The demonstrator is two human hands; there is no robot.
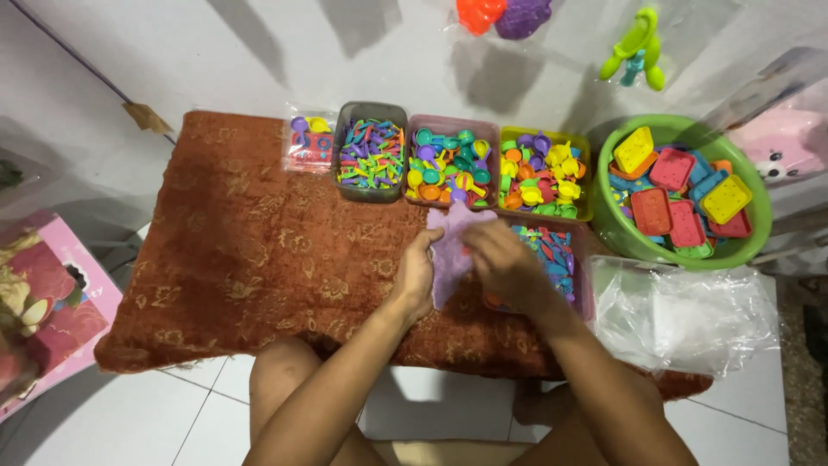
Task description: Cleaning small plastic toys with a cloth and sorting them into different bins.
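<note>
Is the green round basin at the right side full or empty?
Nearly full. The green basin holds many square toy trays in red, yellow, blue and orange, piled up to its rim and hiding its bottom.

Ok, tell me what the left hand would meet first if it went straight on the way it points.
Likely the pink tray of toy scoops: the left hand, gripping the purple bag, points up-table toward it. Depth is unclear.
</note>
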